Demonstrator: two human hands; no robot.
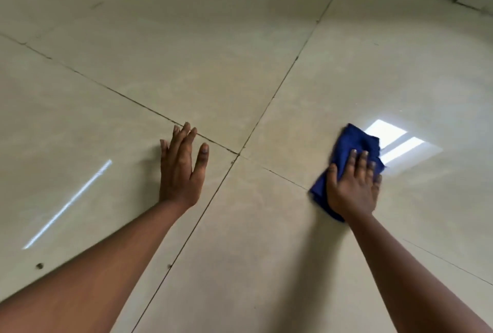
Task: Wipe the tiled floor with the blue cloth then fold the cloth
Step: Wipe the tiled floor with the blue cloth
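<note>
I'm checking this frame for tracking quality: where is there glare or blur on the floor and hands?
Head view: bright window glare on the tiled floor just beyond the blue cloth; a thin light streak left of the left hand; right hand and cloth edges slightly motion-blurred; grout lines bow from the wide-angle lens.

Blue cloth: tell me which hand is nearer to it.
Right. The right hand presses flat on the blue cloth; the left hand rests flat on the tiled floor, well off to the cloth's left.
</note>
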